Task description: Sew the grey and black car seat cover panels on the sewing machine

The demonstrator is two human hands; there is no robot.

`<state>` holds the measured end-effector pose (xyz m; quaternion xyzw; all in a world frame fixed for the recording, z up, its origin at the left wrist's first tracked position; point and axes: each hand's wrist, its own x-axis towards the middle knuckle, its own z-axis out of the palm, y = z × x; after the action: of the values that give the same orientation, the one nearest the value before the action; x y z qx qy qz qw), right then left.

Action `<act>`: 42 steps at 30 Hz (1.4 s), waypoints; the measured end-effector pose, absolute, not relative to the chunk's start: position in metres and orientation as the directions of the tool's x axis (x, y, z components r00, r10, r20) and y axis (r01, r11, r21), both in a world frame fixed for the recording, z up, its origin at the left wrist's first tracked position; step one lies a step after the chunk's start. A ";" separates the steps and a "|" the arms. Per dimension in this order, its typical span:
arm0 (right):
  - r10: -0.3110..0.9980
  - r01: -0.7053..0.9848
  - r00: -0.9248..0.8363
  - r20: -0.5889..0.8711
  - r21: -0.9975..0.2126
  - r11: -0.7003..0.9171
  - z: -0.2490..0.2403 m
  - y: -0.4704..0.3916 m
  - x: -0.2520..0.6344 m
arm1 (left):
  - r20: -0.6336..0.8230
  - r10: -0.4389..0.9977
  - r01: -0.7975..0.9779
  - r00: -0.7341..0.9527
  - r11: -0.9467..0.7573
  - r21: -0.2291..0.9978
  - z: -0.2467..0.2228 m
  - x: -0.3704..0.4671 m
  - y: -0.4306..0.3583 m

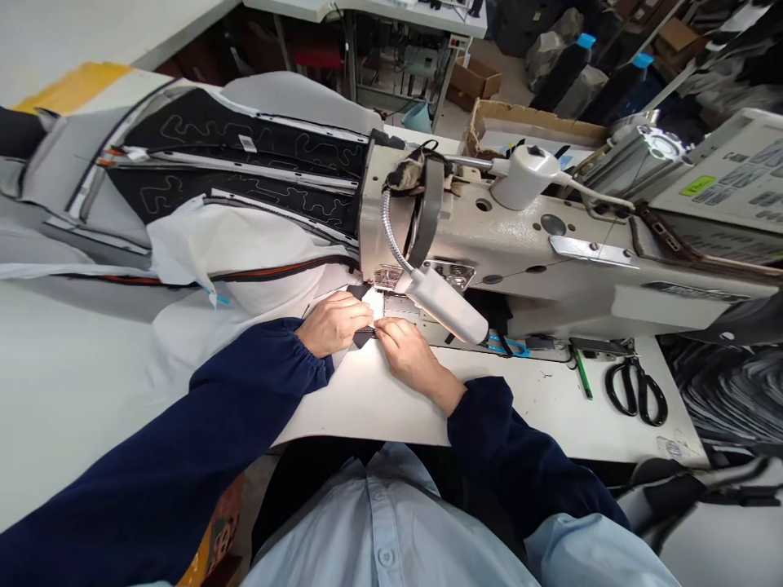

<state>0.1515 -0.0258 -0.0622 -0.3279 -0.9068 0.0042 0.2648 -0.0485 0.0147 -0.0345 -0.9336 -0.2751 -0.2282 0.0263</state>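
Observation:
Under the lamp of a sewing machine (507,236), a small white piece (375,305), brightly lit, lies by the needle area. Dark fabric (364,337) shows beside it. My left hand (338,322) is at the left of this piece, fingers curled and pressed together on its edge. From the right, my right hand (407,355) pinches the near edge of the same white piece, its fingertips close to those of the left. What lies under the fingertips is partly hidden. A large grey, black and white sewn cover (245,155) spreads out left of the machine head.
Black-handled scissors (636,391) and a green pen (583,373) lie on the right of the white table (367,399). A bendable lamp (446,306) hangs just above my right hand. A cardboard box (532,122) stands behind the machine, and stacked dark pieces (727,391) sit at the far right.

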 end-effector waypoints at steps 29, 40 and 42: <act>0.613 0.643 -0.676 0.409 -0.080 0.762 -0.074 -0.021 0.143 | 0.412 0.427 0.516 0.805 -0.847 -0.130 -0.027 -0.056 0.035; 0.726 0.695 -0.561 0.398 -0.250 0.675 -0.078 -0.011 0.145 | 0.363 0.552 0.609 0.750 -0.792 -0.053 -0.030 -0.050 0.066; 0.738 0.701 -0.551 0.389 -0.265 0.663 -0.077 -0.010 0.147 | 0.341 0.589 0.633 0.732 -0.774 -0.020 -0.030 -0.048 0.069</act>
<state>0.1471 -0.0104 -0.0772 -0.4088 -0.8798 0.0392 0.2395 -0.0483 0.0689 -0.0296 -0.9282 -0.3291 -0.1599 0.0677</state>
